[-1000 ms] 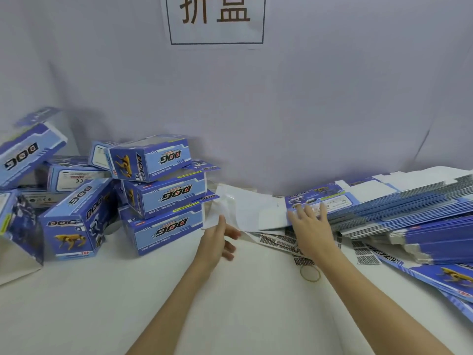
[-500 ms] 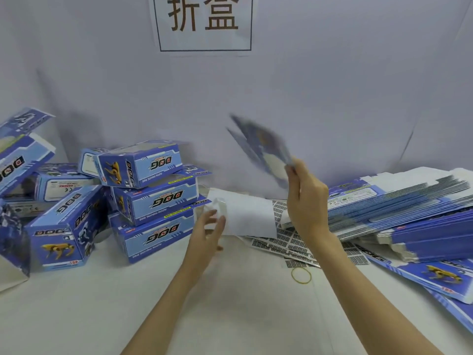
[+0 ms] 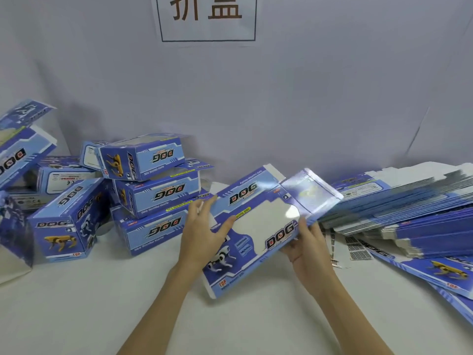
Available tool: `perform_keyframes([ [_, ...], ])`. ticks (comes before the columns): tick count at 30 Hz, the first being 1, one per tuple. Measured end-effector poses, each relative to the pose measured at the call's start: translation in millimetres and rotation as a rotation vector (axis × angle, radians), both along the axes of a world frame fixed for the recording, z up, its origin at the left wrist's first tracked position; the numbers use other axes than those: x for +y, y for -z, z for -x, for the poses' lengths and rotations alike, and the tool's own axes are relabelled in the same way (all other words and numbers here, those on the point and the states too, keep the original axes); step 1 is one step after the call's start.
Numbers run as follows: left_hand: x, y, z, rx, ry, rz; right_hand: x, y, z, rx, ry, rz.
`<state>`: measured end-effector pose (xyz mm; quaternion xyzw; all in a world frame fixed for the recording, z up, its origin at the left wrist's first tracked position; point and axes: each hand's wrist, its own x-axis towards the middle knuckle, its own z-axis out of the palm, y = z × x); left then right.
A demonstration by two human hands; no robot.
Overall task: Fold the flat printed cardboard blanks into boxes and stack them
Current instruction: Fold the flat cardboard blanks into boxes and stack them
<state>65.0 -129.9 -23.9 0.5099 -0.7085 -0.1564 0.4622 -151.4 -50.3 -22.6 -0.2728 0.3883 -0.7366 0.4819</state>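
A white desk [image 3: 76, 316] carries a pile of folded boxes [image 3: 156, 198] at the left and a fanned heap of flat blanks [image 3: 409, 213] at the right, with one blank [image 3: 258, 226] held just above the desk between them. The left hand [image 3: 202, 237] holds its left edge, thumb on the printed face and fingers behind, while the right hand [image 3: 307, 249] pinches the lower right edge. To open it well, I judge both should push the opposite creases inward together so the sleeve squares up without buckling the window
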Motion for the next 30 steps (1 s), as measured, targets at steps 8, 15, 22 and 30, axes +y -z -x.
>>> perform_keyframes([
  [8,0.2,-3.0,-2.9,0.370,0.282,-0.491,3.9,-17.0,18.8,0.057,-0.031,0.062],
  [15,-3.8,-9.6,-9.8,-0.036,0.157,-0.272,5.4,-19.6,36.4,-0.118,-0.078,-0.066],
  [22,9.6,-4.5,8.5,-0.313,-0.048,0.037,6.2,-9.4,3.6,-0.090,-0.198,-0.091],
  [30,1.4,-7.5,-4.8,-0.382,0.011,-0.091,-6.6,-7.5,28.0,0.115,0.159,-0.090],
])
